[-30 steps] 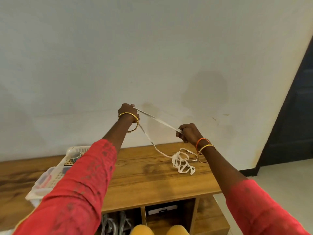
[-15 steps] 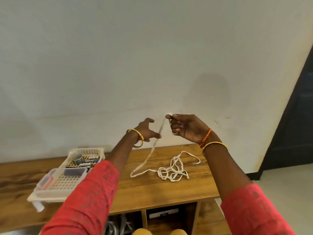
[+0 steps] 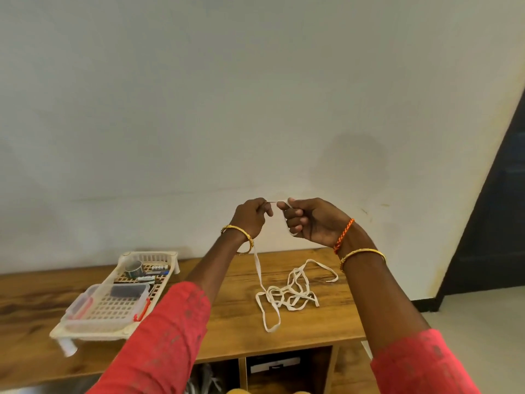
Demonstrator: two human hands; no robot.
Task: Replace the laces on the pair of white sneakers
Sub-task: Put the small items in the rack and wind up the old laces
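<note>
A flat white shoelace (image 3: 287,295) lies in a loose tangle on the wooden cabinet top (image 3: 233,314). One strand rises from the tangle to my hands, held close together above the cabinet in front of the wall. My left hand (image 3: 251,218) pinches the lace between thumb and fingers. My right hand (image 3: 309,220) grips the same lace, with a short stretch taut between the two hands and a loop showing below its curled fingers. No sneakers show plainly; something pale sits in the open shelf (image 3: 210,378) under the top.
A white plastic basket tray (image 3: 85,331) stands on the left of the cabinet top, holding a tape roll (image 3: 133,269), batteries and a clear box. A dark doorway (image 3: 500,223) is at the right. A box (image 3: 274,364) sits in a lower cubby.
My left hand, open and apart half a second ago, has come in and pinched the lace next to my right hand. The wide stretch of lace seen a second ago has gone.
</note>
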